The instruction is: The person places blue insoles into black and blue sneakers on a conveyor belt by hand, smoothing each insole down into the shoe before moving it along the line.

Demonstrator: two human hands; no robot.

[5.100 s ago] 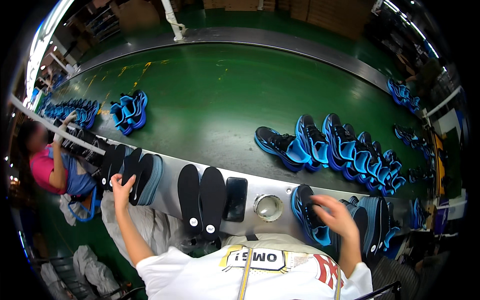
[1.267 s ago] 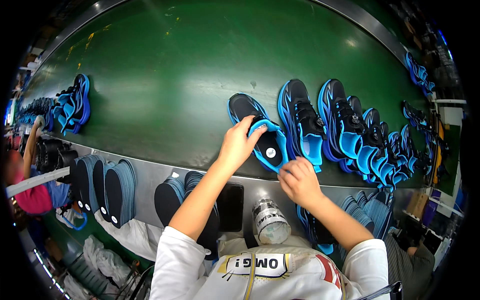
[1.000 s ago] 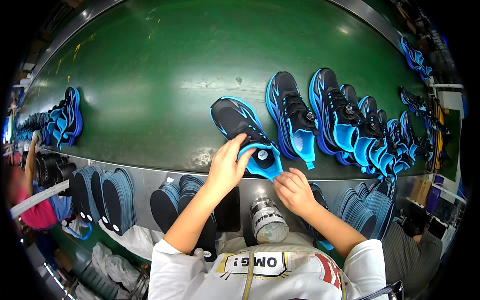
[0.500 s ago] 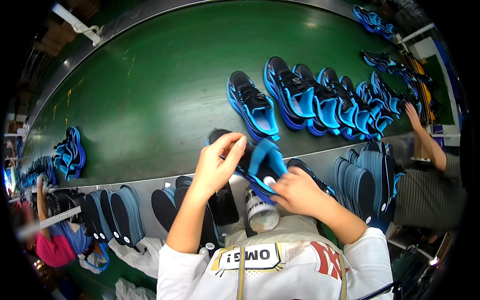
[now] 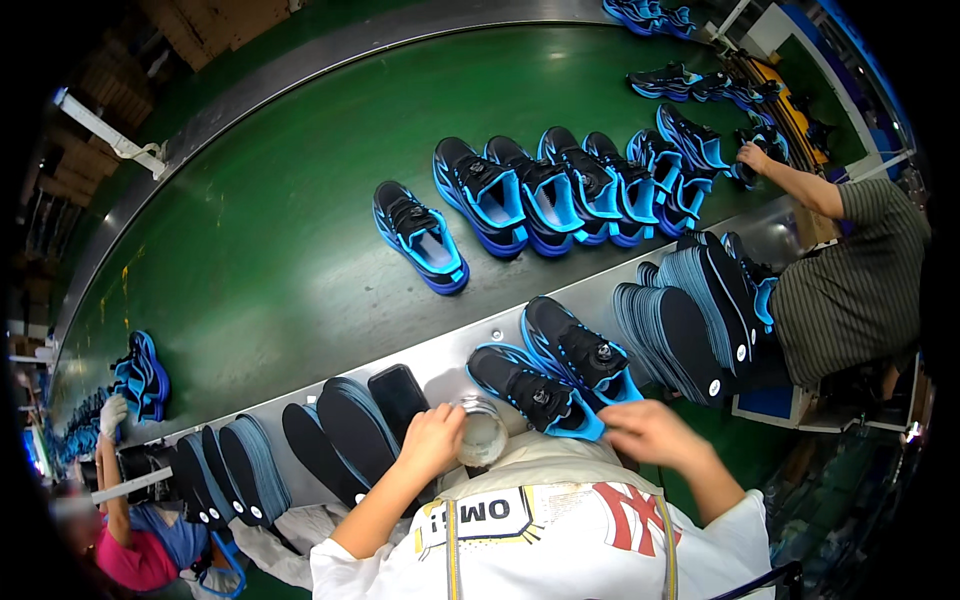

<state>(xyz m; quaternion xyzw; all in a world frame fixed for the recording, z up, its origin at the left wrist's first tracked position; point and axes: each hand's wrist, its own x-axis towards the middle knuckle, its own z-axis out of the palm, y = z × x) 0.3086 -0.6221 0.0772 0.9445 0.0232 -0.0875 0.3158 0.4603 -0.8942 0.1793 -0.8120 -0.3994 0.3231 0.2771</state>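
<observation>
- Far left — a co-worker's gloved hand [image 5: 112,412] is at a cluster of blue shoes [image 5: 143,368] on the green conveyor belt [image 5: 260,250], with dark insoles [image 5: 235,470] stacked on edge below, probably so one can be peeled off at a time.
- A second fan of black insoles [image 5: 345,435] and a flat black phone-like slab [image 5: 398,398] lie on the grey bench [image 5: 445,360], just beside the person's left hand [image 5: 432,440] and within easy reach.
- The left hand's grip is curled on the rim of a round glass jar [image 5: 483,432], touching it; whether it actually clasps the jar I cannot tell. Half a second ago this hand was up on the shoe.
- Two black-and-blue shoes [image 5: 535,390] [image 5: 580,350] lie side by side on the bench edge, toes towards the belt — off the moving surface, it seems, so they stay put for handling.
- The right hand [image 5: 655,435] rests at the heel of the nearer shoe, fingers loosely spread, holding nothing that I can see. Earlier both hands had lifted a shoe from the belt; now it lies on the bench.
- On the belt a single shoe [image 5: 420,235] lies apart from the packed row [image 5: 570,190].
- Right — a tall fan of insoles [image 5: 690,325] stands beside another worker, whose hand [image 5: 752,155] reaches to the row's far end.
</observation>
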